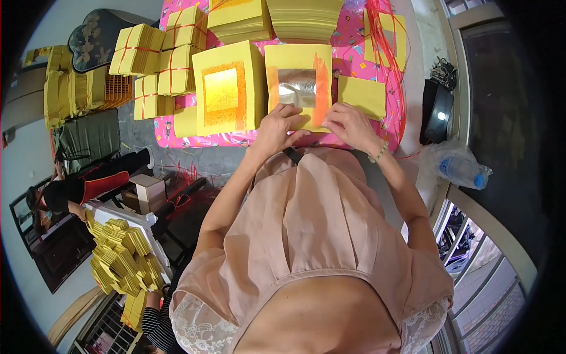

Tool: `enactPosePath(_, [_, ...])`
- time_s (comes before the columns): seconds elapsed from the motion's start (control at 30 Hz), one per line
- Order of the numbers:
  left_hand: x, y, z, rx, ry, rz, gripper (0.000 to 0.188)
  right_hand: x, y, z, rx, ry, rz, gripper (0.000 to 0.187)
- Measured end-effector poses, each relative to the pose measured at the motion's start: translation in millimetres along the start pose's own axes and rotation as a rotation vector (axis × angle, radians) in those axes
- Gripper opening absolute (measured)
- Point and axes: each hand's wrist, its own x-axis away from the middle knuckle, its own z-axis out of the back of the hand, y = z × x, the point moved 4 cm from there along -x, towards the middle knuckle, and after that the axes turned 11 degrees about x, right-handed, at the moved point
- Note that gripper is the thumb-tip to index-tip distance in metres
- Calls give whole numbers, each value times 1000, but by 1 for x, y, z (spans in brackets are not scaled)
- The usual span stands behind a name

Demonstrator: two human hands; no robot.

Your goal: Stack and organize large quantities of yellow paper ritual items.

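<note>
In front of me at the near edge of the table lies a yellow paper sheet (272,78) with a shiny silver foil square and orange bands. My left hand (277,128) is at its lower left edge, fingers curled over the paper and thumb below. At the lower right corner, my right hand (352,125) has thumb and fingertips pinched together on the edge. Just left of the sheet stands a thick yellow paper stack (221,89), its top bearing a gold foil square in an orange border. Another yellow paper piece (362,96) lies beyond my right hand.
Yellow bundles (175,69) tied with red string sit at the table's left; tall yellow stacks (305,19) stand behind. Red strings (386,35) hang at right over the pink tablecloth (236,139). A plastic bottle (463,171) lies right. Two people work at left near a yellow pile (124,256).
</note>
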Motion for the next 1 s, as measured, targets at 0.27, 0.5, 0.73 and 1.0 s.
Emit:
enactPosePath(0.27, [4, -2, -3, 51, 59, 33, 25, -3, 16, -7, -121, -70, -124, 11])
enactPosePath(0.5, [5, -3, -5, 30, 86, 44, 20, -4, 18, -9, -137, -89, -145, 15])
enactPosePath(0.73, [-1, -1, -1, 20, 74, 61, 23, -8, 19, -5, -128, -101, -225, 21])
enactPosePath(1.0, [-10, -5, 1, -106, -23, 36, 52, -10, 9, 1, -1, 65, -68, 21])
